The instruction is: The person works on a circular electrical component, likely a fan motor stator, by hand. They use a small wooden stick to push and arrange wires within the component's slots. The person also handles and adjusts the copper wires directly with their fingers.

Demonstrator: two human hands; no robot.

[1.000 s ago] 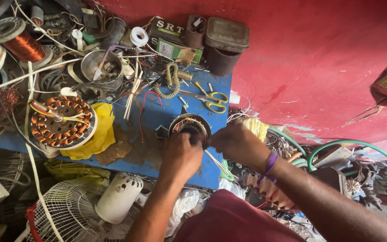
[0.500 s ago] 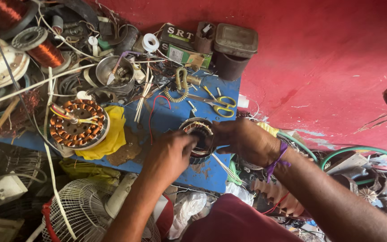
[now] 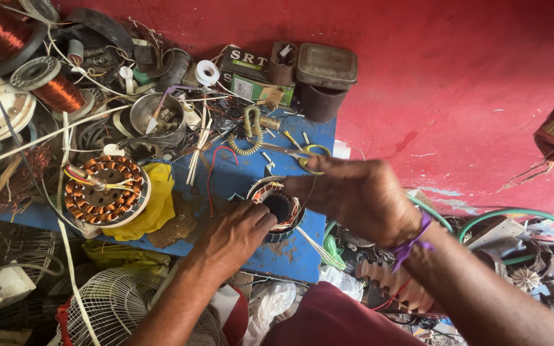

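A small round motor stator (image 3: pixel 277 206) with copper windings rests on the blue board (image 3: pixel 242 176). My left hand (image 3: pixel 232 236) presses on its near left rim, fingers curled against it. My right hand (image 3: pixel 357 195) hovers over its right side with fingers pinched together; a thin dark wire seems to run down from them to the stator. A purple thread band circles my right wrist. A larger wound stator (image 3: pixel 105 189) lies at the left on a yellow cloth (image 3: pixel 155 208).
Yellow-handled scissors (image 3: pixel 306 156) and a coiled yellow cord (image 3: pixel 249 131) lie on the board behind the stator. Copper wire spools (image 3: pixel 56 90), a metal bowl (image 3: pixel 156 115), boxes and a dark tub (image 3: pixel 325 80) crowd the back. A fan guard (image 3: pixel 107 307) and green hose (image 3: pixel 520 214) lie near.
The view has shifted closer. My right hand has lifted from the stator's right rim and pulled up and right, fingers pinched. My left hand stays on the stator.
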